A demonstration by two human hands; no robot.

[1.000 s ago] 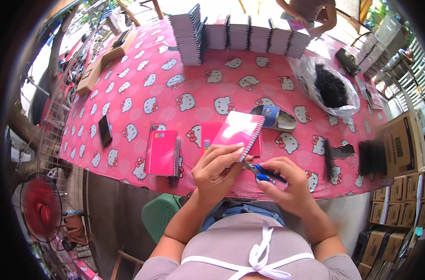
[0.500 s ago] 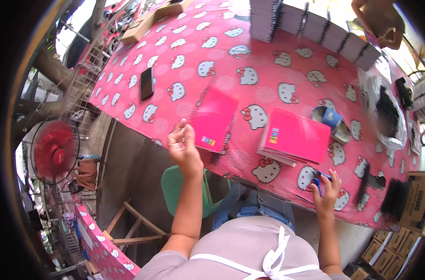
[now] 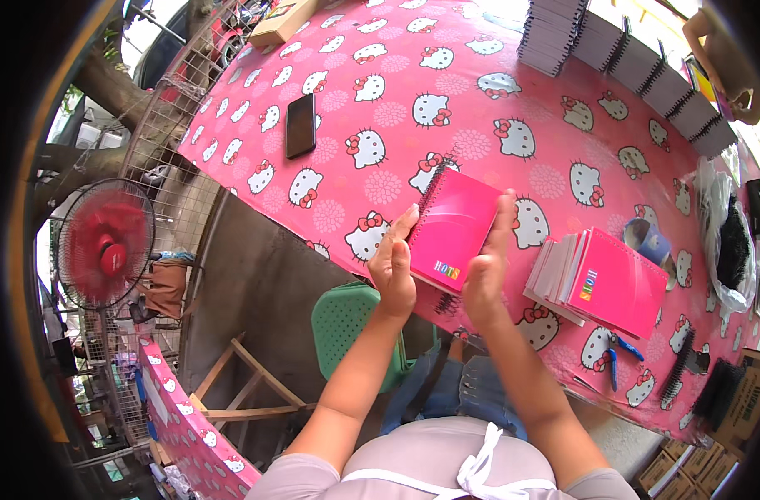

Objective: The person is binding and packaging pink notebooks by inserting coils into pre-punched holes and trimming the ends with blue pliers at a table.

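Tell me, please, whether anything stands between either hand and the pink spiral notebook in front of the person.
Nothing visible does: the left hand is at the spiral edge of the pink notebook, the right hand along its opposite edge. The blue-handled tool lies apart, to the right.

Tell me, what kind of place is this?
Probably a small workshop for making notebooks: stacks of spiral-bound notebooks stand on the table, and what look like black binding coils and a blue-handled hand tool lie there too.
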